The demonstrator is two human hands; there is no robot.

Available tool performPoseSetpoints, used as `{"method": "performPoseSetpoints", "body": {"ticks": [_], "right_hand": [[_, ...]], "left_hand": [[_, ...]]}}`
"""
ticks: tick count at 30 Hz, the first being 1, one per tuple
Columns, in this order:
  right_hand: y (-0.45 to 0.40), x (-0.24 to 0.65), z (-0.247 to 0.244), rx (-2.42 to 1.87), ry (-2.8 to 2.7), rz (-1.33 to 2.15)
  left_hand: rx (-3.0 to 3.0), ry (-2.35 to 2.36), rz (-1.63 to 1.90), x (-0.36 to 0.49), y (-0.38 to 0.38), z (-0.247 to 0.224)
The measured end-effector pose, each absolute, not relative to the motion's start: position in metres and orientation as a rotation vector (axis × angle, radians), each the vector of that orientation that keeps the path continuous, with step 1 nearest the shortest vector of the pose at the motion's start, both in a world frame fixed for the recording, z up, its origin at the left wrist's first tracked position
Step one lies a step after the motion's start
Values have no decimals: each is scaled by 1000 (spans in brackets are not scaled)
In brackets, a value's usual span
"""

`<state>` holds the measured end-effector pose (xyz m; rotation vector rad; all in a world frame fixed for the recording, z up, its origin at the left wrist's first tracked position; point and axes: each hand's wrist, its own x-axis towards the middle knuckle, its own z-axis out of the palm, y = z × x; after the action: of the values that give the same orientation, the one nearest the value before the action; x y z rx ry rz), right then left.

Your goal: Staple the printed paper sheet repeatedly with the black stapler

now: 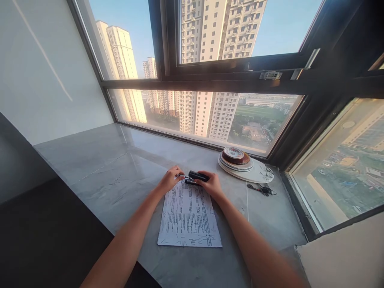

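Note:
My right hand [211, 185] is wrapped round a black stapler [198, 175], whose upper and lower arms are parted at the left end. At that end the fingers of my left hand [171, 180] pinch a thin, shiny metal piece [182, 176]; its exact form is too small to make out. Both hands are over the far edge of a printed paper sheet [189, 220], which lies flat beneath them. Dark, thin marks like loose staples are scattered over its near part, though I cannot tell them surely from print.
The paper lies on a grey stone window sill [120, 168]. To the right stand stacked plates [235, 160] on a white oval board [259, 173], with a dark key ring [264, 190] in front. A dark-framed window [192, 114] borders the back; the sill's edge drops off at left.

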<state>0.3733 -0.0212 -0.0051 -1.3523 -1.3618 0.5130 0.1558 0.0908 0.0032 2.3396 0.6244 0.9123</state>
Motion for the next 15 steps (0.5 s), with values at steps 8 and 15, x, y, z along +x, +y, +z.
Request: {"method": "performPoseSetpoints", "body": {"ticks": [8,15], "right_hand": [[-22,373,-3,-1373,-1357,515],[-24,377,-1,-1333,-1234,595]], "left_hand": [[2382,629,878,152,95,0],[2212,598,844,147,90,12]]}}
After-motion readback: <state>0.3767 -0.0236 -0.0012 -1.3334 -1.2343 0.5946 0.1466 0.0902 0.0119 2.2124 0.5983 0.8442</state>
